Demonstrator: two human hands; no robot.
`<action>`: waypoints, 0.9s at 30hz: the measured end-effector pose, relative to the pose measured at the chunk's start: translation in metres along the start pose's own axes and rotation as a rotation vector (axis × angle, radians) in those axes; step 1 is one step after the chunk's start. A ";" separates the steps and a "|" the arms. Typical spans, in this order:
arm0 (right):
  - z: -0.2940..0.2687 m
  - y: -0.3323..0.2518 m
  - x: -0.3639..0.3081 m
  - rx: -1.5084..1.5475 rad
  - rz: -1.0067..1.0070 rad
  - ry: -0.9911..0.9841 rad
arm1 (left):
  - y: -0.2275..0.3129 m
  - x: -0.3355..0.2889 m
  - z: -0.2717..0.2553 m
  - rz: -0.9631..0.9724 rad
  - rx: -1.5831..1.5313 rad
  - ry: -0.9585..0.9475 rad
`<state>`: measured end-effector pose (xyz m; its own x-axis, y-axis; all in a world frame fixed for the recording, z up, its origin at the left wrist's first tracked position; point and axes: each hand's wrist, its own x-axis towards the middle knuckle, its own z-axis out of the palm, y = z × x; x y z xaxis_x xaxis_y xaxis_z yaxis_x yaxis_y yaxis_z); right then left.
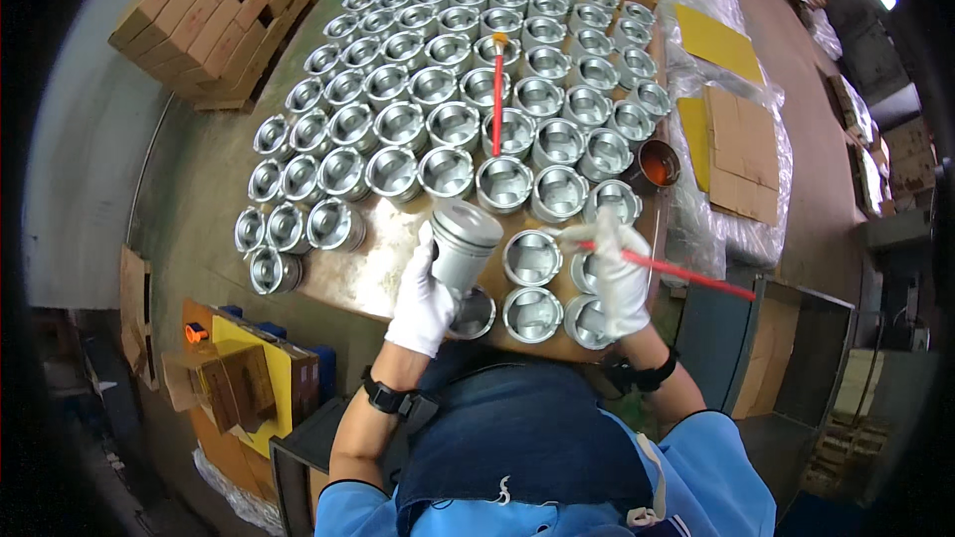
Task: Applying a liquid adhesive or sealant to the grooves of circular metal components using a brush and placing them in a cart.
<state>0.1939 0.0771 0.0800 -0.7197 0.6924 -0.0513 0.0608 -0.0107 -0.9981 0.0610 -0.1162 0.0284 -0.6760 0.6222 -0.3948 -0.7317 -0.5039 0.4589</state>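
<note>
My left hand (pixel 418 300), in a white glove, is closed around a grey metal piston (pixel 465 239) and holds it tilted above the near edge of the table, its grooved end up. My right hand (pixel 623 283), also white-gloved and slightly blurred, grips a thin red stick (pixel 701 279) that points out to the right; its working end by my fingers is too smeared to make out. Below the right hand stand several upright pistons (pixel 532 314) with their hollow ends up. A red-handled brush (pixel 498 99) with an orange tip lies across the pistons further back.
Rows of pistons (pixel 453 124) cover much of the metal table (pixel 373 254). A round can (pixel 656 167) with orange liquid stands at the right edge. Stacked cartons (pixel 214 25) are at the far left, a cardboard sheet (pixel 741 154) on plastic wrap at right, an open box (pixel 224 383) at lower left.
</note>
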 end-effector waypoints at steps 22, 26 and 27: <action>0.092 0.005 -0.003 -0.212 -0.082 -0.317 | 0.039 -0.065 -0.021 0.126 1.541 -0.001; 0.106 0.018 -0.042 -0.516 -0.780 -0.327 | 0.035 -0.066 -0.048 0.121 0.931 0.143; 0.111 0.015 -0.048 -0.534 -0.835 -0.367 | 0.040 -0.069 -0.043 0.144 0.837 0.206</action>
<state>0.1527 -0.0366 0.0633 -0.8334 0.0718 0.5480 -0.3177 0.7491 -0.5813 0.0745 -0.2049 0.0393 -0.8186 0.4251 -0.3863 -0.3883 0.0862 0.9175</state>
